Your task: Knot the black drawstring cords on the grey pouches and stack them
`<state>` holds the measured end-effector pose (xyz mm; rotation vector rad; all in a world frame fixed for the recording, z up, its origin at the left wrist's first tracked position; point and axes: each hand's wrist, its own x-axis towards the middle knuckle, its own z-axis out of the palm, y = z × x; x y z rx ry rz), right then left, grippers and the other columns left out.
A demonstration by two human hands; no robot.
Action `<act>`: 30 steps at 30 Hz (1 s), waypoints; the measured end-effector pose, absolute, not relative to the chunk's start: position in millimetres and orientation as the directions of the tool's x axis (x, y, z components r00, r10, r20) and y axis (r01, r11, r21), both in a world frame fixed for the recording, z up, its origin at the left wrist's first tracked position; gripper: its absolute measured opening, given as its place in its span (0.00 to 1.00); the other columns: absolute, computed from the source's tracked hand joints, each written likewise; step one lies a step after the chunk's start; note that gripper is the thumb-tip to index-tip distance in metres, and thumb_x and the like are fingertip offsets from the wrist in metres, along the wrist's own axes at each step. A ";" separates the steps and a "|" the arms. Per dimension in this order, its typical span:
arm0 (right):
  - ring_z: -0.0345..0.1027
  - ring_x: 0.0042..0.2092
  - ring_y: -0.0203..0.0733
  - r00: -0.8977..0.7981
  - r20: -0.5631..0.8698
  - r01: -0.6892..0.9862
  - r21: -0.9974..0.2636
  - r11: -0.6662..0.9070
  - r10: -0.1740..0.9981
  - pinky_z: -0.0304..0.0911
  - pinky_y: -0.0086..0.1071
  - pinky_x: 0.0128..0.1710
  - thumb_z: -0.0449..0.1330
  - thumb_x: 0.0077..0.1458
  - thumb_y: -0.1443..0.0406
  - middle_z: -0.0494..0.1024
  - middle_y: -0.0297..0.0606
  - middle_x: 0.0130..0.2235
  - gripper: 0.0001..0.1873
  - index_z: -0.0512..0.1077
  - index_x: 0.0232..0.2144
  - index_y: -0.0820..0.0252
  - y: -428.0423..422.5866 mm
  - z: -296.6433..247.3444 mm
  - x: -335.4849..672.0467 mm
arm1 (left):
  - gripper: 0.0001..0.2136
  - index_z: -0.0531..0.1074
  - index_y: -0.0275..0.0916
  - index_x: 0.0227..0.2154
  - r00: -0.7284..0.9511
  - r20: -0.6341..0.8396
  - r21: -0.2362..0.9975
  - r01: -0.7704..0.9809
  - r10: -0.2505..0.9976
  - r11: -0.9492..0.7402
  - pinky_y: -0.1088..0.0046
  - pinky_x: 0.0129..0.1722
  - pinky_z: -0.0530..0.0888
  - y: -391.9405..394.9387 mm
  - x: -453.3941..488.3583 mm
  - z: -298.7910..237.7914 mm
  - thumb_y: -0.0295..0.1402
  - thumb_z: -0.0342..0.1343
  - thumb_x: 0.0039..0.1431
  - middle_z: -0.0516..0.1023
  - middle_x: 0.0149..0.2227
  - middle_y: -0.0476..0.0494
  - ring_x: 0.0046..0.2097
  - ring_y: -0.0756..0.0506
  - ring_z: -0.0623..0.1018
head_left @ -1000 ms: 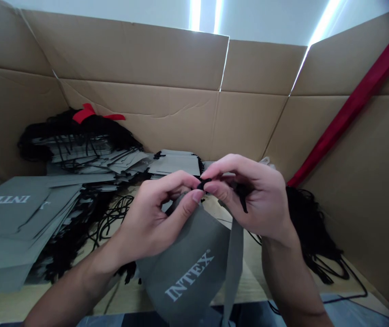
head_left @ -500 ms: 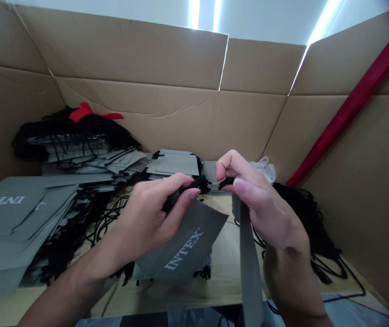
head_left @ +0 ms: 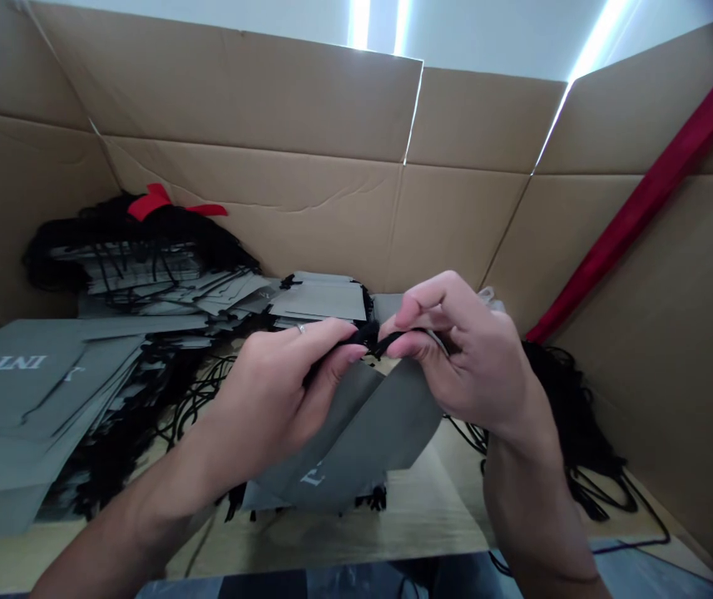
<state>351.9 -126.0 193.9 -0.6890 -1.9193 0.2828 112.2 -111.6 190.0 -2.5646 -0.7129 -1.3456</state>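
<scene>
My left hand (head_left: 281, 387) is closed in a pinch on a black cord (head_left: 365, 334), with the tip poking out past the thumb and forefinger. Facing it, my right hand (head_left: 481, 358) pinches another stretch of black cord (head_left: 393, 339) close to that tip. Whether the two pieces touch I cannot tell. Below my fingers is a grey printed sheet (head_left: 337, 462), its white lettering mostly covered. A second grey flap (head_left: 415, 416) hangs under my right hand and overlaps it. My palms and curled fingers hide much of the cords.
Grey printed pieces with black cords (head_left: 25, 399) are stacked at the left. Behind them rises a corded pile (head_left: 137, 266) topped by a red strip (head_left: 156, 200). More black cord (head_left: 571, 408) lies at the right. Cardboard walls (head_left: 306, 200) enclose the table (head_left: 437, 507).
My right hand has moved left, bringing its cord up to the one in my left hand. The grey flap below it has swung left over the printed sheet, covering most lettering.
</scene>
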 end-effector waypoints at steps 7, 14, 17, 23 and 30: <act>0.79 0.39 0.38 -0.277 0.824 0.374 -0.382 0.845 0.494 0.73 0.28 0.38 0.70 0.69 0.61 0.79 0.34 0.40 0.11 0.71 0.44 0.52 -122.9 193.6 342.9 | 0.03 0.76 0.38 0.43 0.490 0.815 0.051 0.472 0.310 -0.880 0.74 0.30 0.68 -111.4 114.7 185.6 0.30 0.58 0.76 0.84 0.33 0.49 0.29 0.51 0.79; 0.77 0.39 0.37 -0.303 0.780 0.395 -0.420 0.817 0.547 0.71 0.28 0.39 0.67 0.72 0.62 0.80 0.34 0.41 0.08 0.71 0.47 0.53 -130.1 197.7 346.6 | 0.05 0.77 0.38 0.44 0.458 0.816 0.111 0.475 0.353 -0.873 0.76 0.32 0.69 -110.5 112.4 189.0 0.31 0.58 0.76 0.84 0.33 0.50 0.30 0.52 0.79; 0.76 0.41 0.40 -0.366 0.719 0.473 -0.402 0.784 0.590 0.70 0.31 0.43 0.74 0.66 0.59 0.81 0.36 0.44 0.17 0.72 0.50 0.56 -135.2 204.4 347.9 | 0.06 0.78 0.38 0.44 0.427 0.817 0.201 0.419 0.387 -0.885 0.79 0.33 0.70 -107.3 113.0 191.9 0.32 0.57 0.77 0.83 0.33 0.51 0.30 0.53 0.77; 0.69 0.38 0.41 -0.549 0.505 0.702 -0.155 0.695 0.666 0.60 0.34 0.38 0.71 0.65 0.69 0.75 0.35 0.35 0.11 0.73 0.34 0.61 -130.3 206.1 350.9 | 0.06 0.79 0.40 0.47 0.285 0.844 0.328 0.397 0.455 -0.857 0.79 0.39 0.76 -104.6 113.0 193.4 0.34 0.60 0.75 0.85 0.40 0.50 0.36 0.52 0.81; 0.70 0.37 0.40 -0.373 0.710 0.741 -0.159 0.652 0.597 0.61 0.33 0.37 0.68 0.66 0.71 0.75 0.34 0.35 0.06 0.76 0.37 0.59 -127.8 212.1 357.4 | 0.06 0.76 0.40 0.35 0.566 0.582 0.378 0.448 0.584 -0.810 0.75 0.26 0.65 -107.2 85.3 210.8 0.34 0.61 0.69 0.75 0.29 0.52 0.28 0.51 0.70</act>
